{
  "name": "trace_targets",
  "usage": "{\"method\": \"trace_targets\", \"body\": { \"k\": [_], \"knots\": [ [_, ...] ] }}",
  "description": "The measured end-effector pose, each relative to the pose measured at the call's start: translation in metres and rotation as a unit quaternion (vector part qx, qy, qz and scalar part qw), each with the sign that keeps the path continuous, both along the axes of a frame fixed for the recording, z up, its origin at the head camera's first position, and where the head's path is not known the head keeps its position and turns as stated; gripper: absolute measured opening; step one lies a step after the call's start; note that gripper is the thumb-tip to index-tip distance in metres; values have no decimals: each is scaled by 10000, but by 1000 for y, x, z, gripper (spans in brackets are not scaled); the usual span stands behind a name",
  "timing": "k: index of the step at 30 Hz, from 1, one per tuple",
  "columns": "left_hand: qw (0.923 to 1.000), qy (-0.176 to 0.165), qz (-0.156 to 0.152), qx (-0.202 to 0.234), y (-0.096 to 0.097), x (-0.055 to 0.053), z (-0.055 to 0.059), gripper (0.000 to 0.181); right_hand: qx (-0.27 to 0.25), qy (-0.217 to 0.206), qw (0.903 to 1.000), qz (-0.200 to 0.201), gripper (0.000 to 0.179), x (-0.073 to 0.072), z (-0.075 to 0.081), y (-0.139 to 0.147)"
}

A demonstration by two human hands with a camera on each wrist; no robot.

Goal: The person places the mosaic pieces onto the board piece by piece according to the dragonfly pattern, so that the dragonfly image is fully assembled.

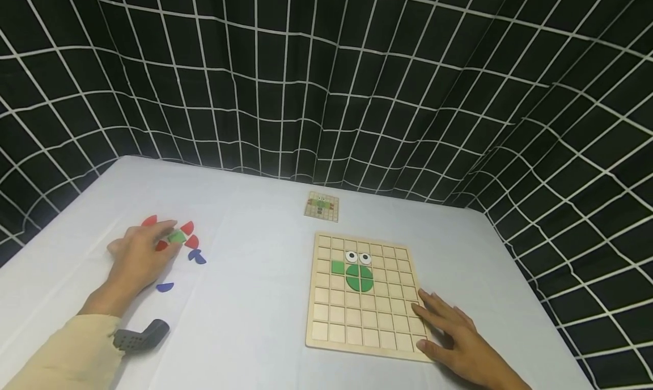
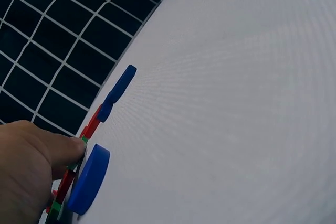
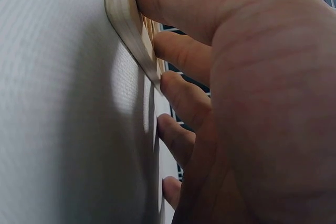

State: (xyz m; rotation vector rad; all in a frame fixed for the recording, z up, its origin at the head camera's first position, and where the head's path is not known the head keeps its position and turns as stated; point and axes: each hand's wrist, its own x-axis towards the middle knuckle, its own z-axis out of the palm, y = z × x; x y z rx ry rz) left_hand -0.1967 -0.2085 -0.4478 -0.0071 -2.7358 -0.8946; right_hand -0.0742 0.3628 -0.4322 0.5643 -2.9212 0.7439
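My left hand (image 1: 136, 253) is at the loose pieces on the left side of the table, its thumb and forefinger pinching a green square piece (image 1: 177, 236). Around it lie red quarter-round pieces (image 1: 187, 228) and blue half-round pieces (image 1: 165, 287). In the left wrist view the thumb covers part of the row, with a blue piece (image 2: 90, 179) close below it. The wooden grid board (image 1: 326, 342) carries two eye pieces (image 1: 351, 257), a green square (image 1: 338, 267) and a green circle of quarter pieces (image 1: 353, 283). My right hand (image 1: 459, 339) rests relaxed fingertips on the board's right edge.
A small pattern card (image 1: 322, 207) showing a figure on a grid lies behind the board. White cloth (image 1: 245, 299) covers the table. Black curtain with white grid lines (image 1: 285, 84) stands along the back and sides. A dark grey device (image 1: 143, 336) sits at my left wrist.
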Motion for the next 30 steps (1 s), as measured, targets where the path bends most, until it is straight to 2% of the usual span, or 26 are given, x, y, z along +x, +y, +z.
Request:
{"method": "trace_targets", "body": {
  "k": [6,12,15,23,26,30],
  "knots": [
    [9999,74,122,3,0,2,1,49,-11,-41,10000,-5,56,-1,-1,1],
    [9989,450,14,147,1,3,-3,44,192,-57,9998,-77,57,-1,0,2],
    [9975,678,12,199,3,4,-2,41,250,-14,9996,-92,57,0,-1,3],
    [9950,783,328,534,7,10,15,41,141,-107,9998,-48,58,0,-4,2],
    [9917,1017,411,674,9,11,22,39,102,-142,9998,-55,58,0,-4,1],
    [9867,1391,340,765,14,13,36,37,112,-155,9998,-114,58,-2,-3,1]
  ]
}}
